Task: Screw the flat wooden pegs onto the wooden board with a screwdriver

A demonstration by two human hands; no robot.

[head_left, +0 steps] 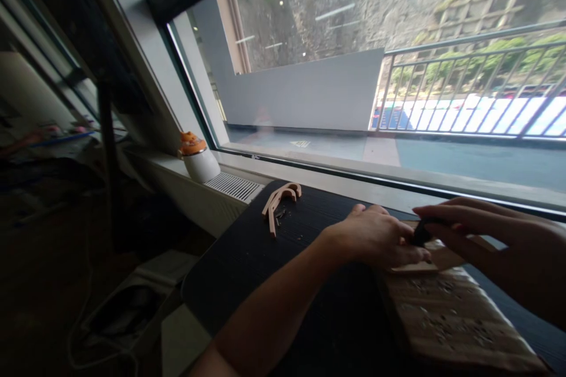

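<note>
My left hand (380, 235) lies palm down on a thin tan workpiece (437, 259) that rests on a wooden board (455, 318), its fingers flat and pressing it. My right hand (495, 235) comes in from the right, fingers closed around a small dark tool (422, 232) whose tip meets the workpiece beside my left fingertips. Small shavings are scattered over the board. Both sit on a black table (274, 259) by the window.
Several curved tan cut strips (280, 200) lie at the table's far left corner with dark chips. A white pot with an orange figure (197, 159) stands on the sill next to a vent grille (234, 187). Cables lie on the floor at left (110, 318).
</note>
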